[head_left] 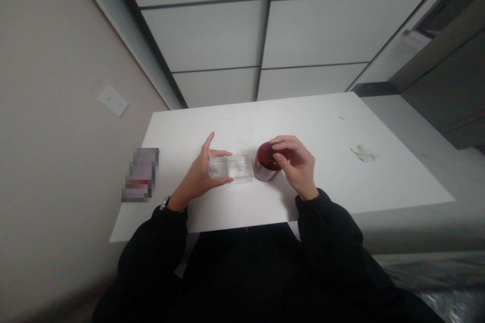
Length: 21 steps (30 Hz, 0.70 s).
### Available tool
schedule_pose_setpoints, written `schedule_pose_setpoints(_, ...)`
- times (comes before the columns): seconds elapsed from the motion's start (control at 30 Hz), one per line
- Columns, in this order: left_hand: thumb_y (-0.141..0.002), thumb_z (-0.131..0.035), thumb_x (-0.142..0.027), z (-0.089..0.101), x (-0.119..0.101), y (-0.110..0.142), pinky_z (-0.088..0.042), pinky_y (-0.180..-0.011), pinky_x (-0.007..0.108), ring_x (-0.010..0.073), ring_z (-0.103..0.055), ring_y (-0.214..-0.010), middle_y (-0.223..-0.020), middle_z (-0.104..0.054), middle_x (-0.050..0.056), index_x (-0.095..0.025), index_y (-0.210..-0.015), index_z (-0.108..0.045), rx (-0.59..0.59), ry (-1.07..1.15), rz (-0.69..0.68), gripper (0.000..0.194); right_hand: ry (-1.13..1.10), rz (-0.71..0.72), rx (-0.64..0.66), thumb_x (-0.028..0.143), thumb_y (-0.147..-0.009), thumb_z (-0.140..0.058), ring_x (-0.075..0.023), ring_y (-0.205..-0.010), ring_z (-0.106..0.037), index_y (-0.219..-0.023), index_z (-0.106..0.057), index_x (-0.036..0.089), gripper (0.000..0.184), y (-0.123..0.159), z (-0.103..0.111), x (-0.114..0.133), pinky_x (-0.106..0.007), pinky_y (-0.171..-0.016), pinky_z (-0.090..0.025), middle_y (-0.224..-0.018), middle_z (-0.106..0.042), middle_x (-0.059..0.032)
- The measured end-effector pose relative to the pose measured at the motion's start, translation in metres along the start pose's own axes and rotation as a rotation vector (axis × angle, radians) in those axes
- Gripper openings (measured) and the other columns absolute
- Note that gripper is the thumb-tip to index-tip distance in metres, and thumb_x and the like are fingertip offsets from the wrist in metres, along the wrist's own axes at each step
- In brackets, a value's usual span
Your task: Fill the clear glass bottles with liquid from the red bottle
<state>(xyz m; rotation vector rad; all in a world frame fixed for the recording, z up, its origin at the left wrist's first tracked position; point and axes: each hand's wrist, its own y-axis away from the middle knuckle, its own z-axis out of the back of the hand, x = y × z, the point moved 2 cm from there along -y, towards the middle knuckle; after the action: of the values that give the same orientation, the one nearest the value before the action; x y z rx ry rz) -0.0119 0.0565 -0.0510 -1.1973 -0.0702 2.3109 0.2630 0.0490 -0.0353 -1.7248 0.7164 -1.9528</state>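
Observation:
My left hand (pixel 197 175) grips a small clear plastic box (pixel 241 171) from its left end, thumb on the near side and fingers on the far side. The index finger points up, away from the box. Rounded clear shapes show inside it; what they are I cannot make out. Just right of the box stands a dark red, see-through jar (pixel 264 160) with a pale label low on its side. Around the jar's top, fingers of my right hand (pixel 299 162) are curled, partly covering a dark part there.
Both hands work over a white table (pixel 242 209). A blurred-out, phone-shaped object (pixel 140 175) lies at its left edge. Off-white smears or scraps (pixel 364 153) mark the right side. A wall with an outlet (pixel 112 101) borders the left; white panelled doors (pixel 223 35) stand behind.

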Motion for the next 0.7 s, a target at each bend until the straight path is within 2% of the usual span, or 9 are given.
schedule_pose_setpoints(0.1,-0.074,-0.092,-0.045,0.0002,0.0002,0.0,-0.044,-0.111,0.054,0.0316,-0.066,-0.12,-0.129,-0.071,0.017,-0.022,-0.166,-0.001,0.004,0.004,0.009,0.131,-0.044,-0.049,-0.019,0.042,-0.091,-0.075,-0.0238,-0.101,-0.066,-0.11,-0.068,0.031,0.023,-0.0001,0.0001,-0.0034,-0.047,-0.095,-0.057,-0.104,-0.064,-0.0034)
schedule_pose_setpoints(0.2,-0.075,-0.091,-0.047,0.0008,-0.0002,-0.0004,-0.043,-0.113,0.055,0.0318,-0.065,-0.121,-0.13,-0.071,0.017,-0.021,-0.166,-0.001,0.009,0.007,0.004,0.13,-0.012,-0.08,0.015,0.051,-0.09,-0.075,-0.0251,-0.105,-0.064,-0.116,-0.067,0.031,0.034,-0.0006,-0.0009,-0.0063,-0.049,-0.097,-0.056,-0.108,-0.058,-0.0043)
schedule_pose_setpoints(0.33,-0.076,-0.09,-0.047,0.0012,-0.0003,-0.0009,-0.045,-0.111,0.053,0.0306,-0.065,-0.12,-0.13,-0.071,0.017,-0.021,-0.166,0.0,0.012,-0.001,-0.013,0.129,-0.133,-0.078,-0.021,0.049,-0.085,-0.081,-0.0203,-0.097,-0.068,-0.103,-0.06,0.03,0.033,-0.0019,-0.0014,-0.0077,-0.045,-0.093,-0.059,-0.118,-0.054,-0.0023)
schedule_pose_setpoints(0.37,-0.076,-0.09,-0.047,0.0012,-0.0002,-0.0009,-0.045,-0.111,0.053,0.0305,-0.066,-0.12,-0.13,-0.071,0.018,-0.021,-0.166,0.0,0.011,-0.001,-0.013,0.13,-0.153,-0.085,-0.025,0.049,-0.084,-0.082,-0.0197,-0.096,-0.068,-0.103,-0.059,0.03,0.035,-0.0022,-0.0015,-0.0075,-0.044,-0.092,-0.06,-0.121,-0.054,-0.0025)
schedule_pose_setpoints(0.5,-0.076,-0.091,-0.046,0.0011,0.0004,-0.0007,-0.045,-0.11,0.054,0.0305,-0.065,-0.119,-0.129,-0.072,0.017,-0.021,-0.166,0.0,0.004,0.001,-0.003,0.13,-0.026,-0.09,0.022,0.053,-0.086,-0.078,-0.0272,-0.119,-0.063,-0.102,-0.062,0.028,0.034,-0.0028,-0.002,-0.0055,-0.049,-0.099,-0.058,-0.136,-0.056,-0.0077)
schedule_pose_setpoints(0.63,-0.074,-0.092,-0.045,0.0005,0.0007,-0.0006,-0.045,-0.111,0.053,0.0305,-0.066,-0.119,-0.129,-0.072,0.016,-0.022,-0.166,-0.001,-0.001,0.004,-0.003,0.131,-0.122,-0.071,-0.007,0.049,-0.087,-0.078,-0.0215,-0.1,-0.069,-0.107,-0.06,0.03,0.033,-0.0025,-0.0015,-0.0049,-0.045,-0.091,-0.061,-0.134,-0.059,-0.005)
schedule_pose_setpoints(0.7,-0.074,-0.092,-0.044,0.0001,0.001,-0.0005,-0.044,-0.113,0.054,0.0306,-0.066,-0.12,-0.129,-0.072,0.016,-0.022,-0.166,-0.002,-0.006,0.008,-0.002,0.131,-0.057,-0.067,0.041,0.052,-0.092,-0.071,-0.0252,-0.113,-0.066,-0.113,-0.065,0.032,0.03,-0.0028,-0.0016,-0.0038,-0.049,-0.097,-0.058,-0.137,-0.059,-0.006)
